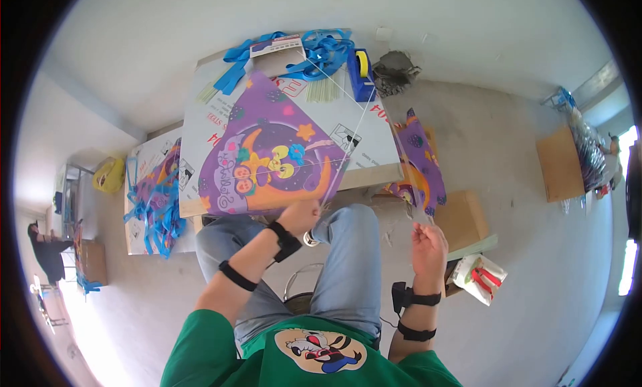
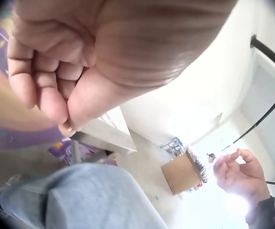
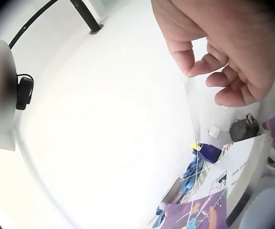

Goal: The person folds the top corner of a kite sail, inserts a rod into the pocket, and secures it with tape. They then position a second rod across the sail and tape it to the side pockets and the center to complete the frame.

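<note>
A purple printed triangular sheet (image 1: 267, 156) lies on the covered table, white string (image 1: 360, 127) running across and beyond its right side. At the sheet's lower edge, my left hand (image 1: 299, 218) has thumb and fingers pinched together where the string reaches it; the left wrist view shows the pinch of the left hand (image 2: 66, 71) closely. Off to the right, clear of the table, my right hand (image 1: 429, 250) is raised. In the right wrist view, thumb and forefinger of the right hand (image 3: 223, 52) pinch a thin strand (image 3: 196, 133) that trails downward.
A blue tape dispenser (image 1: 362, 78), blue ribbons (image 1: 321, 52) and a white card (image 1: 276, 46) lie at the table's back. Another purple sheet (image 1: 418, 159) hangs off its right side. Lower right stand a cardboard box (image 1: 461, 220) and a white bag (image 1: 471, 276).
</note>
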Action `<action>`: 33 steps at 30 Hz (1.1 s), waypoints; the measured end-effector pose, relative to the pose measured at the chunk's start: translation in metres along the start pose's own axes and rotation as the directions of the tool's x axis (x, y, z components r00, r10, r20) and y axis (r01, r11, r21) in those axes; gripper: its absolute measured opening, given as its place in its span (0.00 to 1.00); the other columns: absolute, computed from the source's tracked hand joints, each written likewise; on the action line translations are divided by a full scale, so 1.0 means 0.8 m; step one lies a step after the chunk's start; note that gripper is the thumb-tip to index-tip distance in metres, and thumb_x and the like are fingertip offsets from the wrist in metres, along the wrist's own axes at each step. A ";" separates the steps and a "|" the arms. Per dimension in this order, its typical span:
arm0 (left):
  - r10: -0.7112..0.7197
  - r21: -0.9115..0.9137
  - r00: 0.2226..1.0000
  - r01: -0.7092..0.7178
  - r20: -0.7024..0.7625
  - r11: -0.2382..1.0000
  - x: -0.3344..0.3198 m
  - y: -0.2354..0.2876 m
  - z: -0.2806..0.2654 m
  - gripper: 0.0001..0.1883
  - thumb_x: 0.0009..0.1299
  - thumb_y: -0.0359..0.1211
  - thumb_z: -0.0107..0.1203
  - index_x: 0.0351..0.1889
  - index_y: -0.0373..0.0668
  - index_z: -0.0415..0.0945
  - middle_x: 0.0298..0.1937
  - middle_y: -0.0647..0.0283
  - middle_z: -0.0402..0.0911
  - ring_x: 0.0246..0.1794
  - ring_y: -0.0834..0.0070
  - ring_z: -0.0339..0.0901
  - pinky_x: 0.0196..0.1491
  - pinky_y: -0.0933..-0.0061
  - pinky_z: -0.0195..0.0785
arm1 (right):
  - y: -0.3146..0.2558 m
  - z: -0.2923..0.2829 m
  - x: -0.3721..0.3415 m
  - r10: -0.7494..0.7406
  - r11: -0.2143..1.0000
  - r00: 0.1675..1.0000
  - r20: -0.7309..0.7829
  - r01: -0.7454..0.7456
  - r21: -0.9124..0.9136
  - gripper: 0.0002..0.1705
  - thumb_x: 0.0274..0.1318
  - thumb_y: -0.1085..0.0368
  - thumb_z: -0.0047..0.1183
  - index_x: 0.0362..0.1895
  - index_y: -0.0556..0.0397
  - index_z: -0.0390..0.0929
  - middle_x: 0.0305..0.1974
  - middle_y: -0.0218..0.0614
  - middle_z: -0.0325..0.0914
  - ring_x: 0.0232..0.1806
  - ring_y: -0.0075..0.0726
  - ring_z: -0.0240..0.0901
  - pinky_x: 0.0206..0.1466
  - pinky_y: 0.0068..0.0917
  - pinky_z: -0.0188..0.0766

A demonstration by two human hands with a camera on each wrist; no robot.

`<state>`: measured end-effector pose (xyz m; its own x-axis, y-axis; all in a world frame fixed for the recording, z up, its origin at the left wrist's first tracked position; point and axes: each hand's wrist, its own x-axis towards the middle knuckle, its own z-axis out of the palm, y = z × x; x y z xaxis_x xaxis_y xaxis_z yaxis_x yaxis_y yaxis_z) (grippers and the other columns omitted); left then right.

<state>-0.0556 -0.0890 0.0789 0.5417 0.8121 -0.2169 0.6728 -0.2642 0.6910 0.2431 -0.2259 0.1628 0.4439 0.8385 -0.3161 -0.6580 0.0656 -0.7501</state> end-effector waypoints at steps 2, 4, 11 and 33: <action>-0.069 0.011 0.998 0.069 -0.008 0.998 -0.026 -0.031 -0.033 0.05 0.59 0.31 0.52 0.28 0.40 0.73 0.24 0.56 0.76 0.26 0.59 0.75 0.31 0.63 0.66 | -0.009 0.004 0.007 -0.013 1.000 0.999 0.029 0.014 -0.017 0.03 0.55 0.72 0.49 0.33 0.57 0.75 0.35 0.35 0.76 0.43 0.36 0.75 0.46 0.29 0.70; -0.112 0.152 0.993 0.108 0.021 0.982 -0.061 -0.058 -0.069 0.08 0.59 0.34 0.48 0.26 0.39 0.73 0.25 0.50 0.77 0.28 0.51 0.75 0.31 0.56 0.66 | -0.016 0.000 0.008 -0.042 0.999 0.999 -0.003 0.042 -0.034 0.03 0.56 0.72 0.49 0.33 0.56 0.75 0.35 0.34 0.76 0.44 0.36 0.74 0.47 0.30 0.69; -0.323 0.274 0.938 0.347 -0.128 0.897 -0.180 -0.173 -0.207 0.06 0.59 0.32 0.53 0.28 0.40 0.76 0.26 0.51 0.79 0.28 0.56 0.78 0.30 0.62 0.70 | -0.009 -0.015 0.003 -0.029 0.979 0.999 -0.029 0.023 -0.200 0.02 0.57 0.71 0.50 0.34 0.54 0.75 0.36 0.33 0.76 0.43 0.33 0.75 0.45 0.27 0.72; -0.487 0.352 0.657 0.736 -0.576 0.578 0.062 -0.535 -0.336 0.11 0.63 0.34 0.50 0.39 0.40 0.78 0.42 0.48 0.81 0.46 0.52 0.78 0.47 0.56 0.72 | 0.004 -0.009 -0.007 0.049 0.876 0.996 -0.069 -0.076 -0.477 0.03 0.53 0.73 0.51 0.28 0.57 0.76 0.32 0.33 0.76 0.36 0.26 0.69 0.44 0.22 0.66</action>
<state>-0.4520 0.2039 -0.0422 -0.2616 0.9617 -0.0816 0.9650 0.2623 -0.0028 0.2431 -0.2341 0.1582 0.4522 0.8012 -0.3920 -0.3198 -0.2646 -0.9098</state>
